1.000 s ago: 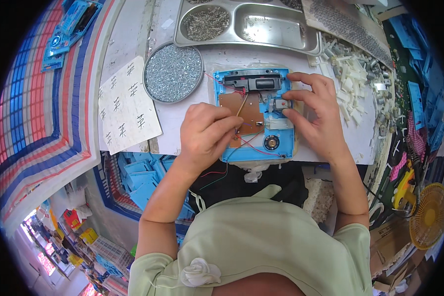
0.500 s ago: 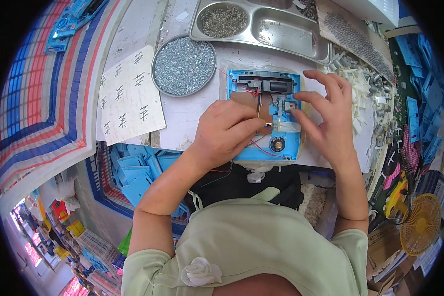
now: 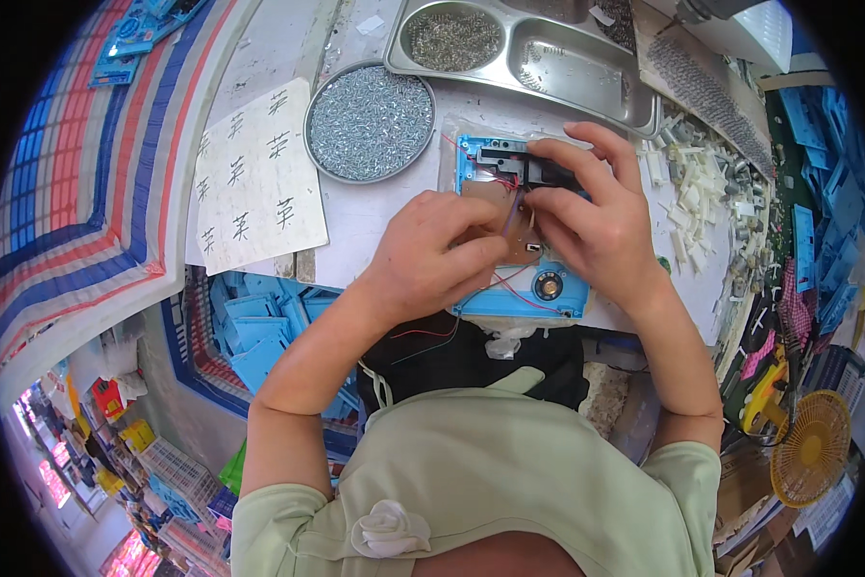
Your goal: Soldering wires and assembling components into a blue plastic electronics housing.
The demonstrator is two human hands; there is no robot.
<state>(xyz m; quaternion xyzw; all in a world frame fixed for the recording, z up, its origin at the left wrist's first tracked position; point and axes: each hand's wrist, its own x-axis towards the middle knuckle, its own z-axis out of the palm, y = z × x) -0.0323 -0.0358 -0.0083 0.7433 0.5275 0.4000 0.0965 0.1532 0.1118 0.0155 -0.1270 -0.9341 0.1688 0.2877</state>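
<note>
At two o'clock, a blue casing (image 3: 490, 304) lies open, board (image 3: 488, 191) and speaker (image 3: 548, 286) apparently seated, red wire (image 3: 423, 334) loose at seven. Around it, left hand (image 3: 432, 252) at eight, right hand (image 3: 601, 226) at three, fingers bent inward; their grip cannot be told.

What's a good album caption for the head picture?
Left hand and right hand at work over an open blue case, near a round dish of small silvery pieces.

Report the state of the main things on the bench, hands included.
Left hand, fingers bent over brown board; grip unclear.
Right hand, fingers bent over blue casing; grip unclear.
Blue casing, open, inner parts exposed.
Round dish, filled with metal pieces.
Metal tray, partly filled.
White plastic parts, loosely piled.
Paper, lying flat.
</note>
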